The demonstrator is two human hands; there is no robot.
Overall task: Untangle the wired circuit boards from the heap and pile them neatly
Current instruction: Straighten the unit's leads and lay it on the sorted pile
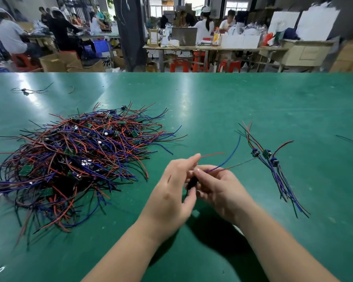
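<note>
A big tangled heap (75, 159) of small green circuit boards with red, blue and black wires lies on the green table, left of centre. Right of centre, three boards lie side by side in a small pile (267, 155), their wires running in line. Between the two, above the table, my left hand (171, 192) and my right hand (222, 188) together hold one wired circuit board (192, 183), dark and mostly hidden between my fingers. Its red and blue wires (228, 159) stick out up and to the right.
The green table mat (212, 110) stretches wide around my hands. A stray wired piece (26, 90) lies far back left, and loose wires (348, 139) lie at the right edge. Beyond the table's far edge, people sit at other benches among boxes and red stools.
</note>
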